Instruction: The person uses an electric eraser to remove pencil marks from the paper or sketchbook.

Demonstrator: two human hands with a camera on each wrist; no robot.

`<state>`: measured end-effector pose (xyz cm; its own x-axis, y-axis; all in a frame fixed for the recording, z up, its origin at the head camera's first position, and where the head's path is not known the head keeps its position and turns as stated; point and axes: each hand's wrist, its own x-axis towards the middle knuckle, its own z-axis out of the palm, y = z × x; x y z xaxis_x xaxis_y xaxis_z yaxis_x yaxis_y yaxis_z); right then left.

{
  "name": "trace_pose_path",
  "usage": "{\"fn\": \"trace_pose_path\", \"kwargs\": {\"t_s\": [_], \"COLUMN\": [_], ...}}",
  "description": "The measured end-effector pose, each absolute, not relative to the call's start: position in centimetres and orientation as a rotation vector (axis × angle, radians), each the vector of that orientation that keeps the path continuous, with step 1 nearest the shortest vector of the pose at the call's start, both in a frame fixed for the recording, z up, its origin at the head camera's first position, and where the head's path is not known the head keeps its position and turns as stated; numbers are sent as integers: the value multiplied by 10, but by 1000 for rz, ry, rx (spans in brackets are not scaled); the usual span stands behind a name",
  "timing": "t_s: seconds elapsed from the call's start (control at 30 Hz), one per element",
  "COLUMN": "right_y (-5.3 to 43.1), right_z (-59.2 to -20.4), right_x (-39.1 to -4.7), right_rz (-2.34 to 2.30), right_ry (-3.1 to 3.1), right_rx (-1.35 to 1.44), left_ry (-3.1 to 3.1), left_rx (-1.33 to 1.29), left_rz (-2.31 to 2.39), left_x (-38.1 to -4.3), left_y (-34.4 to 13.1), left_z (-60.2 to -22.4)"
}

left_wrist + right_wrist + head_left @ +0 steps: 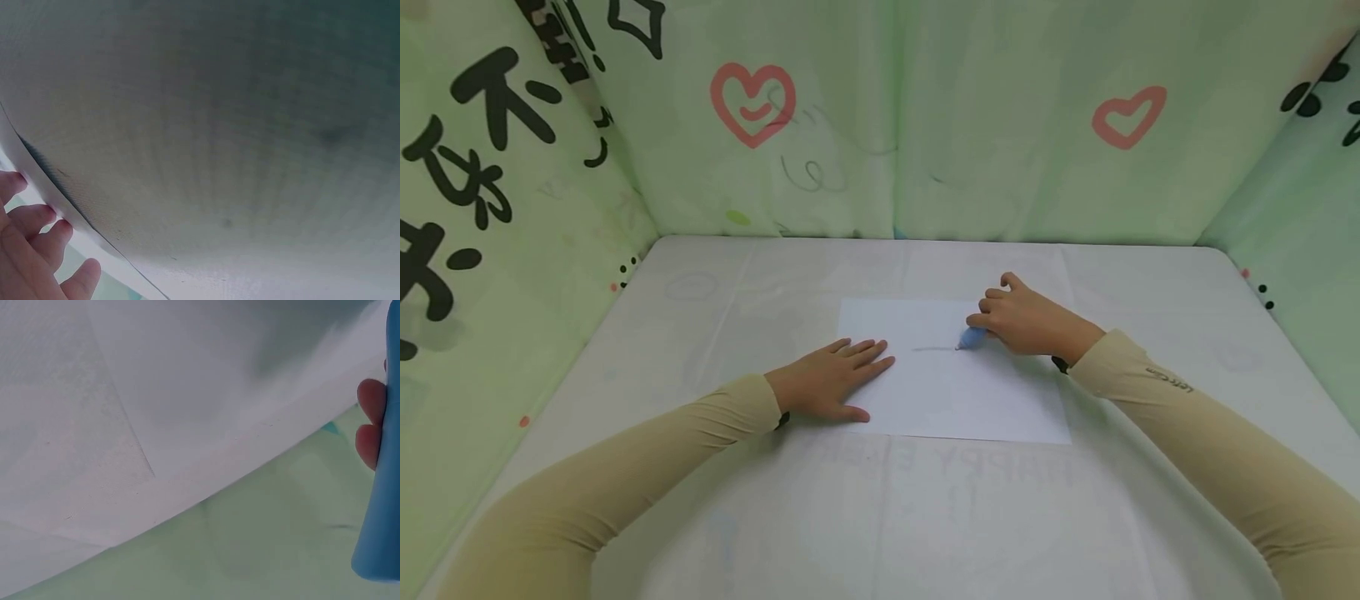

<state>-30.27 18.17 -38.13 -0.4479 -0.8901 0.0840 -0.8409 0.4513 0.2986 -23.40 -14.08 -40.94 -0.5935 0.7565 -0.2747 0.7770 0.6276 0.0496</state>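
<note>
A white sheet of paper lies on the white table. My left hand rests with spread, straight fingers on the sheet's left edge; its fingers appear at the lower left of the left wrist view. My right hand grips a thick blue pen over the upper right part of the sheet. The pen's narrow tip points down and left, right at the paper. A faint grey line runs left from near the tip. In the right wrist view, the smooth blue barrel fills the right edge, two fingertips showing beside it.
The white table cover has faint printing and creases. Pale green cloth walls stand at the back and both sides, with red hearts and black lettering on them. Both forearms, in beige sleeves, reach over the table's front.
</note>
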Motion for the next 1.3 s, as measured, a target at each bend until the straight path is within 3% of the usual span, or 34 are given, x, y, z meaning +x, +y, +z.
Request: {"fn": "trace_pose_path", "kwargs": {"t_s": [1.3], "right_y": [178], "right_z": [-375], "right_x": [-301], "right_rz": [-335], "right_ry": [-2486], "right_rx": [1517], "left_ry": [2586], "left_rx": [1234], "left_rz": [-130], "left_x": [-234], "left_y": [-139], "left_z": [-409]}}
